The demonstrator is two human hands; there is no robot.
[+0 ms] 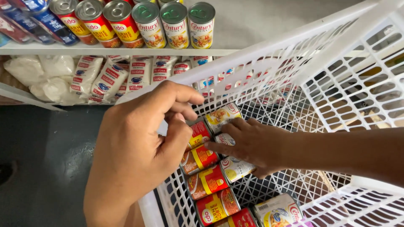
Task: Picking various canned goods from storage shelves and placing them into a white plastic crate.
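left hand (139, 147) fingers pinch a red-and-yellow labelled can (198, 133) in a white basket (269, 54); right hand (252, 145) fingers spread flat on white-labelled cans (235, 167).

Both hands, left hand (139, 147) and right hand (252, 145), touch cans (206, 183) lying in a white basket (336, 63).

- Small grocery shop or stockroom.
- Shelf (126, 51) lined with rows of tinned food (147, 21).
- Stacked sugar packets (109, 77) below.
- White plastic basket (336, 63) filled with cans (210, 180).
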